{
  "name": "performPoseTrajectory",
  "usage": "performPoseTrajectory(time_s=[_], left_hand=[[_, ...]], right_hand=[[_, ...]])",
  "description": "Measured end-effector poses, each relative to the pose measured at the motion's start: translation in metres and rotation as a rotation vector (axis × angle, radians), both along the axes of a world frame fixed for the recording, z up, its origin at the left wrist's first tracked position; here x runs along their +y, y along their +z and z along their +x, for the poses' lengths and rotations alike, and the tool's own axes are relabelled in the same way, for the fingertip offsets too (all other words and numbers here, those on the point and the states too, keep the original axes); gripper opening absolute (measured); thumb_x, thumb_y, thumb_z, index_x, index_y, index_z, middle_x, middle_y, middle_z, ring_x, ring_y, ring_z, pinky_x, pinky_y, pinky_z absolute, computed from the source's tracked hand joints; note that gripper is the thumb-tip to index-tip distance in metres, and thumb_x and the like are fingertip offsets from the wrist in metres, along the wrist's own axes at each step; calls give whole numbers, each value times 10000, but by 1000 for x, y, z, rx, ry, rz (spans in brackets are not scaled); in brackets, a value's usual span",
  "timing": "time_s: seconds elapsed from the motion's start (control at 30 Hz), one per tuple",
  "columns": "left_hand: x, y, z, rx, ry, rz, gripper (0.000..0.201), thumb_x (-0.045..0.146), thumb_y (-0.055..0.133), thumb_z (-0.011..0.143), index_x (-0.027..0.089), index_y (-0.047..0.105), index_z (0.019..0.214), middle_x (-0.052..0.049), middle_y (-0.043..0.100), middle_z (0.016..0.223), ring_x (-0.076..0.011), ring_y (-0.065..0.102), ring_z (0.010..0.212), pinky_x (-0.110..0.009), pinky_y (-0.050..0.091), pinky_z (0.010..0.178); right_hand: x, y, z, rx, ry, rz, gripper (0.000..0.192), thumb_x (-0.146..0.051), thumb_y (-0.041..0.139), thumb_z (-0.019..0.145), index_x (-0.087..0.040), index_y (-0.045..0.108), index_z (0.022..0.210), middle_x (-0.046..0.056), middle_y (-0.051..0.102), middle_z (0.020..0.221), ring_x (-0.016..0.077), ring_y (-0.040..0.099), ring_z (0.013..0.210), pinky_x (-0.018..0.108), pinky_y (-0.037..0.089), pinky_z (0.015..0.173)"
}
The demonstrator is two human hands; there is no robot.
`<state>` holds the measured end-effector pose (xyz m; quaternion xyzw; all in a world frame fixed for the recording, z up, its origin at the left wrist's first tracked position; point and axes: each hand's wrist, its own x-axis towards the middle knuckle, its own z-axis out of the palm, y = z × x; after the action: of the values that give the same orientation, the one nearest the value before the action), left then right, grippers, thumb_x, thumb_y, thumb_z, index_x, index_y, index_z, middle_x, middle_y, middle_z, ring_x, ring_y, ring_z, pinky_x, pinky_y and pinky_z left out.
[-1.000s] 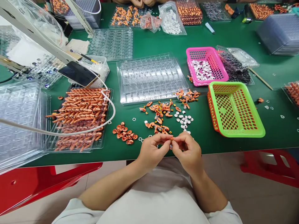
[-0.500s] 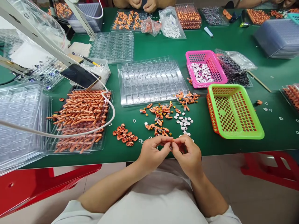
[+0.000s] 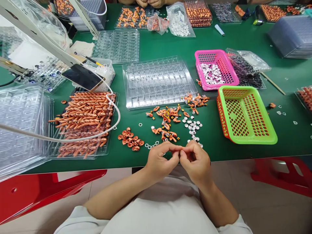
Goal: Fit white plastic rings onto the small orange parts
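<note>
My left hand [image 3: 159, 161] and my right hand [image 3: 196, 161] meet at the table's front edge, fingertips pinched together on a small orange part [image 3: 179, 150] that is mostly hidden between them. Just beyond them lie loose orange parts [image 3: 168, 118], small white discs [image 3: 192, 125] and a pile of orange caps [image 3: 130, 139]. A clear blister tray [image 3: 158, 81] sits behind these.
A tray of long orange pieces [image 3: 84, 120] is at the left under a white cable [image 3: 73, 139]. A green basket [image 3: 245, 113] and a pink basket [image 3: 215, 68] stand at the right. Another person's hands [image 3: 148, 2] work at the far edge. Red stools [image 3: 282, 174] flank me.
My fingers have closed tighter around the small part, and both hands have drawn slightly nearer to me. Nothing on the table has moved.
</note>
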<state>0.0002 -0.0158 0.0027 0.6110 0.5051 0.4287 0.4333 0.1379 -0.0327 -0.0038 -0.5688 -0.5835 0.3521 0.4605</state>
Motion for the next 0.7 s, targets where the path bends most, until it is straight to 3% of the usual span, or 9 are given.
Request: performPoseTrajectory(time_s=[0.17, 0.3, 0.5, 0.6, 0.7], left_hand=[[0, 1, -2, -6, -3, -93, 161, 132, 615, 774, 126, 766, 830, -73, 769, 763, -170, 710, 675, -260, 568, 665], [7, 9, -6, -60, -95, -263, 174, 151, 610, 779, 133, 762, 861, -67, 782, 813, -177, 729, 738, -253, 580, 707], [17, 14, -8, -173, -138, -460, 112, 148, 643, 735, 141, 721, 816, -30, 740, 746, -146, 695, 674, -230, 562, 653], [20, 14, -8, -255, -82, -530, 94, 141, 672, 696, 139, 704, 784, -10, 708, 698, -121, 657, 610, -217, 540, 606], [22, 15, -7, -385, -38, -588, 77, 153, 687, 683, 137, 692, 758, -8, 712, 676, -102, 633, 569, -207, 534, 585]], right_hand=[[1, -1, 0, -16, 10, -11, 130, -121, 578, 814, -199, 517, 729, -46, 452, 669, 86, 412, 533, 207, 319, 453], [2, -2, 4, -11, 29, -36, 117, -139, 585, 826, -201, 536, 740, -44, 480, 665, 92, 435, 536, 213, 337, 464], [8, 4, 16, -17, 173, -78, 112, -162, 587, 883, -204, 592, 779, -30, 554, 707, 97, 491, 573, 219, 377, 498], [8, 8, 20, -21, 194, -34, 90, -150, 572, 907, -213, 632, 881, -11, 584, 777, 110, 537, 642, 225, 423, 539], [2, 9, 20, -61, 188, 129, 174, -141, 621, 887, -227, 618, 1038, 4, 591, 829, 124, 553, 677, 240, 463, 571]])
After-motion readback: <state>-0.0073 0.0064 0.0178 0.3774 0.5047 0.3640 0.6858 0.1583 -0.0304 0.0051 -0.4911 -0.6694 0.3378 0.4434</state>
